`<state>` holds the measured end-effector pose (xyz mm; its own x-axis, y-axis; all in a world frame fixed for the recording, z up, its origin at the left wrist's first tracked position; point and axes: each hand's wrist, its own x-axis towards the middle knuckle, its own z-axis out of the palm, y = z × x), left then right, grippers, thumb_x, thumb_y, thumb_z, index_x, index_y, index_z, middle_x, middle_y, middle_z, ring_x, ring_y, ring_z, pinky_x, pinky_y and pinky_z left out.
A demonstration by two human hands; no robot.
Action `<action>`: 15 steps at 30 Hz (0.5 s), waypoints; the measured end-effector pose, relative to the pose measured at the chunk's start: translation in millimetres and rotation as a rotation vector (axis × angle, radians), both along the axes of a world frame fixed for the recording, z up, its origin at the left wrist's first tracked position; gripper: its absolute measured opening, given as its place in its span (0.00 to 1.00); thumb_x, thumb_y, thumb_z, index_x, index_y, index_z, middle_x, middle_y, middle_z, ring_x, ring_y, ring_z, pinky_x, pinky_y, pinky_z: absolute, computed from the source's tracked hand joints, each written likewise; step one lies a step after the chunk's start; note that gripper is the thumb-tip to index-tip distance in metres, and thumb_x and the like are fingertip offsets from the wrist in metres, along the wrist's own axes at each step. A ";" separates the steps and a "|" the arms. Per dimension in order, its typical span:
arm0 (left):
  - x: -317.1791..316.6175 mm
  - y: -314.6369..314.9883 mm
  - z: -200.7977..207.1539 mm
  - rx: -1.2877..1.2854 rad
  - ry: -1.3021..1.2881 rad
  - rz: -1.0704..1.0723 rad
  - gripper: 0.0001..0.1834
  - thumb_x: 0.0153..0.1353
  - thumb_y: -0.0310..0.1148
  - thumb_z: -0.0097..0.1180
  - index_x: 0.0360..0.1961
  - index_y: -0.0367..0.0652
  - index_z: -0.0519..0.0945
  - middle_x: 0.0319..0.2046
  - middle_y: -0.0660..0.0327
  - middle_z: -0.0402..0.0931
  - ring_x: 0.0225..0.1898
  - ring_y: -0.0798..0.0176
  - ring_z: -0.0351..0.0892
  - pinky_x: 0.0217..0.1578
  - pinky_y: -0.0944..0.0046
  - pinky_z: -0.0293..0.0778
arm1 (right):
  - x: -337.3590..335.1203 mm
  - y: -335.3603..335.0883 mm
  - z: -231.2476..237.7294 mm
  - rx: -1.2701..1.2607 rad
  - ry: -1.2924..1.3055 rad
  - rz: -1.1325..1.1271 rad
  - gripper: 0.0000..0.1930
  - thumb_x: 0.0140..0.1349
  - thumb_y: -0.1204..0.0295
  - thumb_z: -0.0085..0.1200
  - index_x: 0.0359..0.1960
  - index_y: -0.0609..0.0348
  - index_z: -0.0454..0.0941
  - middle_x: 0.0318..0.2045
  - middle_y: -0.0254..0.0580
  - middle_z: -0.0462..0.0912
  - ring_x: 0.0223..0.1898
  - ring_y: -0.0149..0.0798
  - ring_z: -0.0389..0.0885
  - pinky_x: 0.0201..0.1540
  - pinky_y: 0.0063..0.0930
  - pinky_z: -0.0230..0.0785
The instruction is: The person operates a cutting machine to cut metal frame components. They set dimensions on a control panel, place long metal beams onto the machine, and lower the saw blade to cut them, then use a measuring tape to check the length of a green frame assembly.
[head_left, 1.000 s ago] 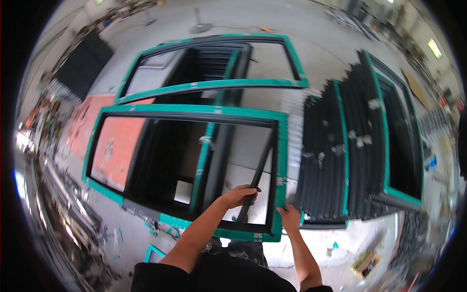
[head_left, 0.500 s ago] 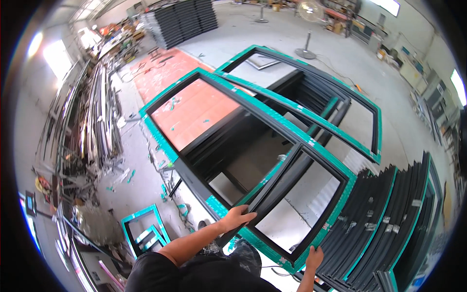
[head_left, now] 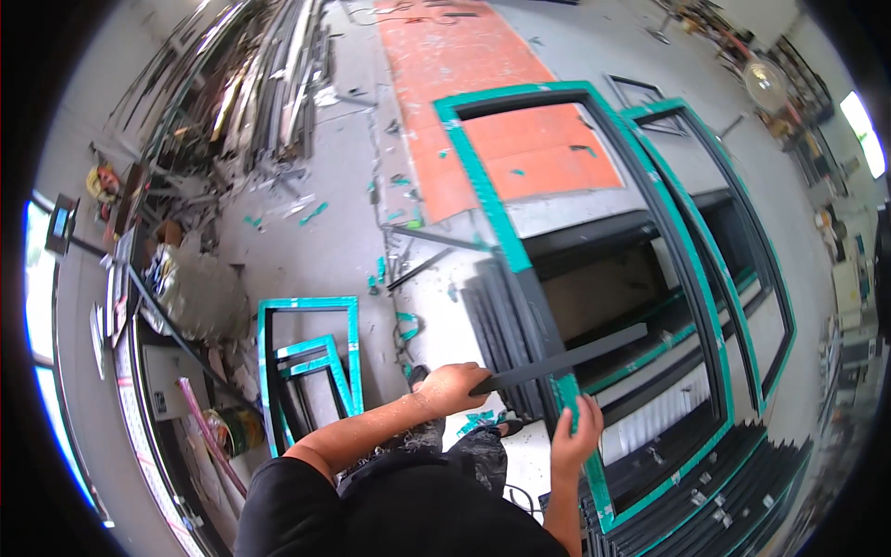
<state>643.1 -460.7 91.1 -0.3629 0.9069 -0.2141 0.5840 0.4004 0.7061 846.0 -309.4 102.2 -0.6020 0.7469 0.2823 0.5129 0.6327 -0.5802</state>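
Note:
My left hand (head_left: 450, 387) is closed round one end of a long dark flat metal bar (head_left: 566, 360). The bar reaches to the right across the near rail of a large dark window frame (head_left: 719, 348) edged with green tape. At that near rail, my right hand (head_left: 577, 432) has its fingers stretched upward. The fingertips are against or just beside the green tape; I cannot tell which. The big frame lies tilted across dark profiles, and a second green-edged frame (head_left: 775, 278) lies beyond it to the right.
Small green-edged frames (head_left: 309, 304) stand on the floor at left. Dark profiles (head_left: 705, 497) are stacked at lower right. Long metal lengths (head_left: 292, 88) lie along the left wall. Green tape scraps dot the floor near an orange-red sheet (head_left: 464, 46). A stand fan (head_left: 764, 84) is far right.
The view has swung left. The dark bar in my left hand now sticks out over the frame. My right hand has gone from the frame's near corner to its near rail, fingers now extended.

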 end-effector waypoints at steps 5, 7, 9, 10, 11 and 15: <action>-60.6 -103.3 4.4 -0.104 0.066 0.138 0.20 0.49 0.40 0.59 0.43 0.44 0.76 0.31 0.55 0.73 0.35 0.48 0.76 0.37 0.51 0.72 | -145.8 -68.1 23.2 0.063 0.077 0.498 0.10 0.53 0.78 0.55 0.38 0.65 0.77 0.43 0.49 0.77 0.44 0.51 0.75 0.48 0.41 0.67; -69.9 -138.5 4.2 -0.091 0.126 0.185 0.21 0.46 0.40 0.61 0.42 0.44 0.76 0.29 0.56 0.72 0.34 0.49 0.76 0.35 0.52 0.73 | -181.0 -87.6 26.0 0.031 0.080 0.687 0.11 0.52 0.76 0.56 0.39 0.63 0.78 0.44 0.47 0.76 0.46 0.50 0.74 0.50 0.39 0.66; -72.6 -161.3 10.0 -0.134 0.110 0.271 0.21 0.46 0.40 0.61 0.41 0.44 0.77 0.29 0.56 0.73 0.34 0.49 0.77 0.34 0.53 0.73 | -211.2 -98.9 26.9 0.052 0.022 0.841 0.12 0.51 0.75 0.57 0.39 0.62 0.77 0.43 0.46 0.76 0.46 0.49 0.74 0.52 0.41 0.65; -70.5 -170.6 11.3 -0.144 0.089 0.308 0.21 0.45 0.40 0.62 0.42 0.44 0.77 0.31 0.56 0.74 0.35 0.50 0.77 0.35 0.53 0.74 | -221.5 -101.8 24.3 0.054 -0.013 0.898 0.13 0.50 0.74 0.58 0.39 0.62 0.78 0.43 0.46 0.76 0.46 0.49 0.74 0.52 0.41 0.65; -67.3 -175.2 9.3 -0.150 0.081 0.332 0.21 0.45 0.40 0.62 0.42 0.44 0.77 0.31 0.56 0.74 0.35 0.50 0.77 0.35 0.53 0.74 | -231.5 -103.0 19.5 0.058 -0.050 0.952 0.13 0.50 0.74 0.58 0.38 0.62 0.78 0.43 0.47 0.76 0.46 0.50 0.74 0.53 0.42 0.65; -63.0 -176.3 -1.3 -0.050 -0.010 0.456 0.24 0.47 0.40 0.61 0.45 0.42 0.76 0.34 0.54 0.75 0.39 0.49 0.77 0.40 0.54 0.73 | -259.0 -92.7 -4.3 0.026 -0.345 1.084 0.13 0.52 0.63 0.58 0.35 0.58 0.78 0.37 0.40 0.79 0.43 0.42 0.76 0.56 0.43 0.60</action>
<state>580.1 -637.0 89.9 -0.7200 0.6439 -0.2590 0.3337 0.6483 0.6843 587.0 -402.1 97.9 -0.9759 -0.2178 -0.0160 -0.1816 0.8502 -0.4942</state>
